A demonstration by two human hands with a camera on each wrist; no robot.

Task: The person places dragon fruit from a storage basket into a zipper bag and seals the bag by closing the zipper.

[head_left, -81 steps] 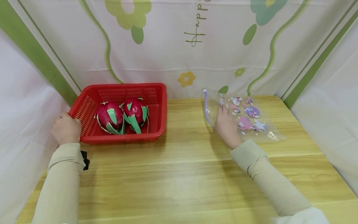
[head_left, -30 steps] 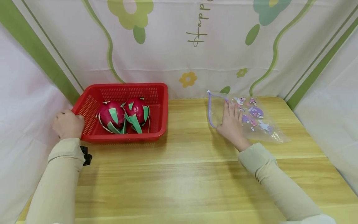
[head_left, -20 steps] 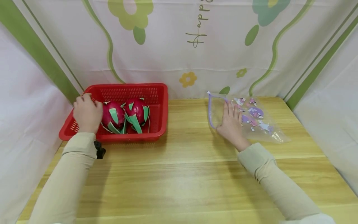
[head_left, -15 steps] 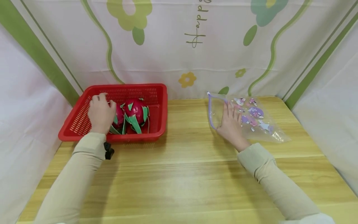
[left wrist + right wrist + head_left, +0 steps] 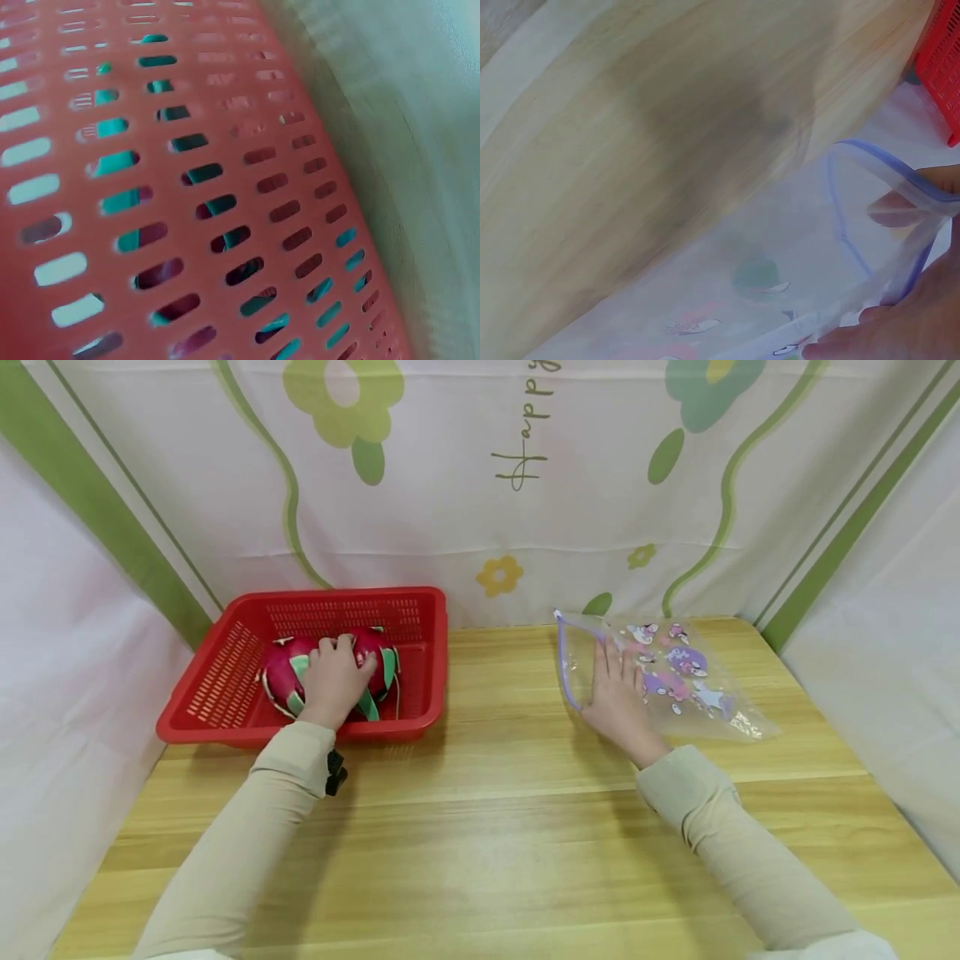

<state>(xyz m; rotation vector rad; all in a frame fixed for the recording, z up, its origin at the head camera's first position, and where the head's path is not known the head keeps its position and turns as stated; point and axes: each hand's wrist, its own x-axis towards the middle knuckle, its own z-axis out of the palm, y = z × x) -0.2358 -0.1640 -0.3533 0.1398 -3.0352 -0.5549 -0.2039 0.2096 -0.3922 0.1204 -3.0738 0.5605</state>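
Observation:
Two dragon fruits, one on the left (image 5: pixel 281 667) and one on the right (image 5: pixel 390 667), lie in a red plastic basket (image 5: pixel 217 681). Both have deep pink skin and green scales. My left hand (image 5: pixel 335 681) reaches over the basket's front rim, fingers loosely bent over the gap between the fruits and overlapping the right one; its fingertips are partly hidden. A clear zip bag (image 5: pixel 731 706) with cartoon prints and a purple zip edge lies at the right. My right hand (image 5: pixel 618 697) holds it near its gaping mouth, the thumb (image 5: pixel 896 210) showing through the plastic.
The wooden table (image 5: pixel 480 852) runs beneath everything. A white curtain (image 5: pixel 465 485) with flowers closes off the back, and more white cloth hangs at both sides. Slotted basket wall (image 5: pixel 247 187) fills most of the left wrist view.
My left hand has let go of the basket's left rim and moved right, over the left dragon fruit towards the right one. My right hand has shifted slightly on the bag, whose mouth now gapes more.

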